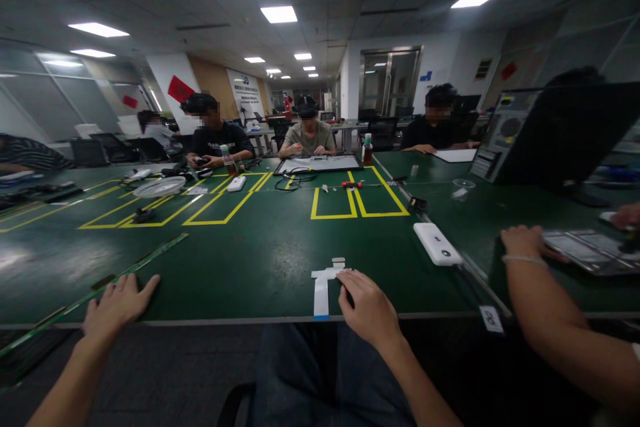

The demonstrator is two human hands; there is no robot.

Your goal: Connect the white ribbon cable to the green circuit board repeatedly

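Observation:
My left hand [123,303] lies at the table's front edge on the left, palm down, with thumb and fingers apart. Its fingers rest by or over a long, narrow green circuit board [153,255], which slants across the edge; the exact contact is hidden. In front of me a white flat ribbon cable [321,295] with a blue end lies on the green tabletop [240,273]. My right hand [367,307] is curled at the cable's upper right part, its fingertips closed on it. The thumb tip is partly out of sight.
A white power bank [437,245] with a black cord lies right of my hand. A neighbour's hand [525,242] is beside a metal-framed panel [595,250]. Farther off are a red-handled screwdriver [353,185], yellow tape outlines, a bottle [367,150], a computer tower [510,130] and several people.

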